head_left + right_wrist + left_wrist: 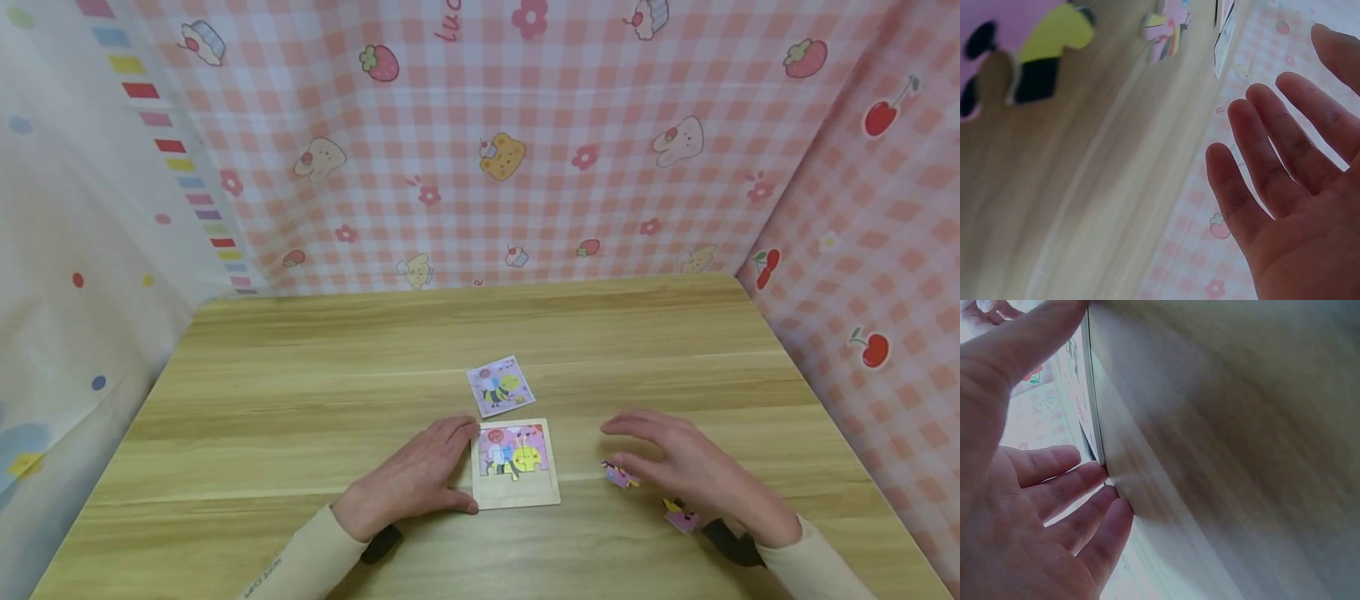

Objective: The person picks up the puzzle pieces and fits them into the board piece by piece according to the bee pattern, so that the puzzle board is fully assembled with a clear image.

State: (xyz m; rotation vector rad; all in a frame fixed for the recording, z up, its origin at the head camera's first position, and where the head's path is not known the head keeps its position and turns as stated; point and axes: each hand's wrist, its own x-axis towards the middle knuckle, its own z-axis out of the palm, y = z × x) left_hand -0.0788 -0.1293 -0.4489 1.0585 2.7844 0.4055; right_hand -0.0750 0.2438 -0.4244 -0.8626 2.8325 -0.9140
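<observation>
While extended left hand point(412, 475) touches puzzle frame point(517, 495), relaxed right hand point(690, 467) hovers; wrist view crops piece point(1025, 37).

Curtained booth point(892, 208), rm type unclear: wood-grain tbl point(315, 375) w/ printed cloths point(465, 100) on 3 sides.

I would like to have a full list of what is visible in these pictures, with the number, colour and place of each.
Table: one, light wood, in the middle
Tray: one, pale wood, on the table
Fitted pieces: several, pink, yellow, blue, black, inside the tray
Picture card: one, lilac with a bee, beyond the tray
Loose pieces: at least two, pink, yellow, black, right of the tray
Checked cloth: count unclear, pink-white, behind and at right
White cloth: one, with coloured dots, at left
Sleeves: two, cream, on both arms
Left hand: one, at the tray's left edge
Right hand: one, near the loose pieces
</observation>
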